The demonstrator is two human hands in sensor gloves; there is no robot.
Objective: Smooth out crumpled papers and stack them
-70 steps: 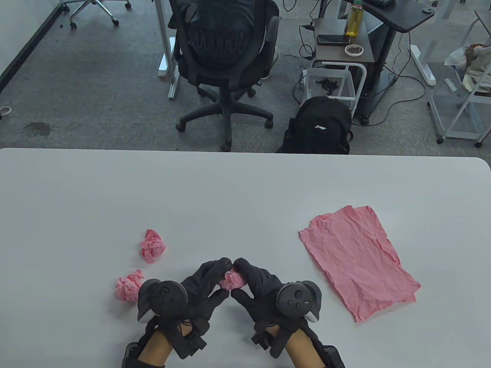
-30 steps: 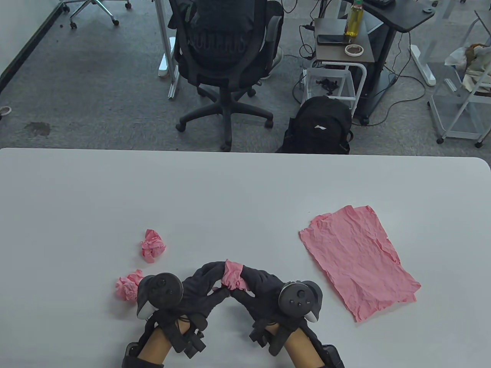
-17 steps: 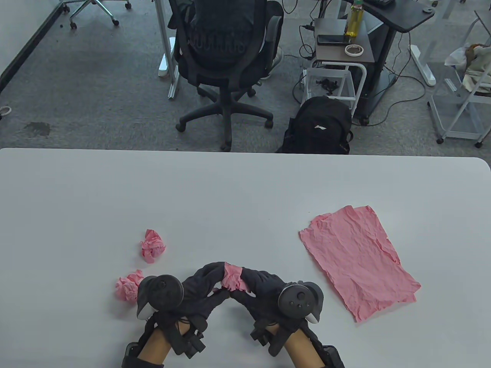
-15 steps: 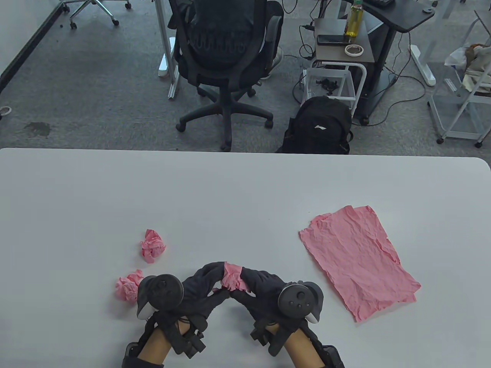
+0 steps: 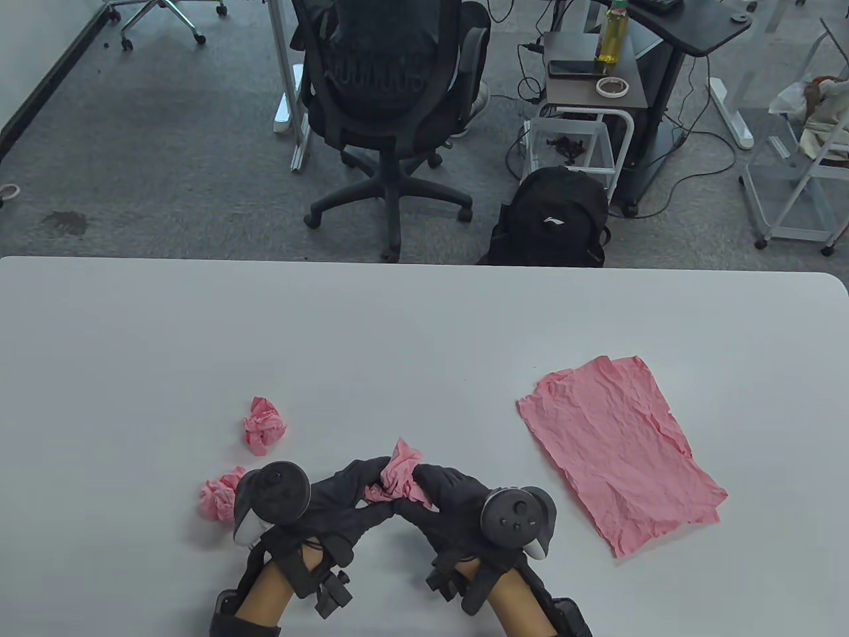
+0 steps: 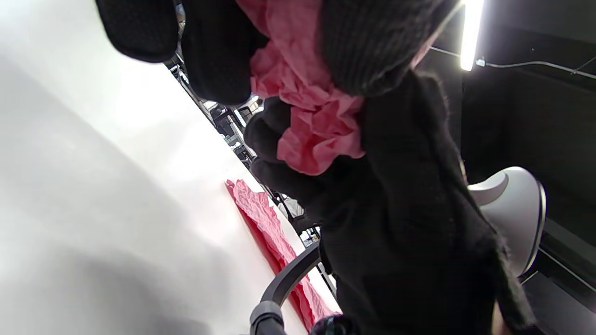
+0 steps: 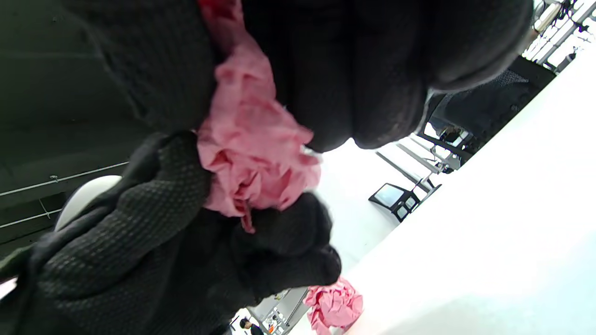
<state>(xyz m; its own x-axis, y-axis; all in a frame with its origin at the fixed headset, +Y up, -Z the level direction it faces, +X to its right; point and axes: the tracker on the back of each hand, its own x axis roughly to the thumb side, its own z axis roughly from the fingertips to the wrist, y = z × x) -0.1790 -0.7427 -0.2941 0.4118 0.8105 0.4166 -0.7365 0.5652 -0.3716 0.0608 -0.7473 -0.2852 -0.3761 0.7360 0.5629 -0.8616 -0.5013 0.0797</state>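
Low in the frame's centre, the left hand (image 5: pixel 345 494) and right hand (image 5: pixel 444 497) both pinch one pink crumpled paper (image 5: pixel 398 472) above the tabletop (image 5: pixel 398 332). Pulled apart too sharply, the thin sheet would likely tear at a crease. The gloves hide most of the wad, so its edges and how far it has opened cannot be made out.

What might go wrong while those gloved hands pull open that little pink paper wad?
The crumpled paper is pinched tightly between the left hand and the right hand; thin, creased paper may tear if tugged. The left wrist could also nudge the nearby ball toward the table edge.
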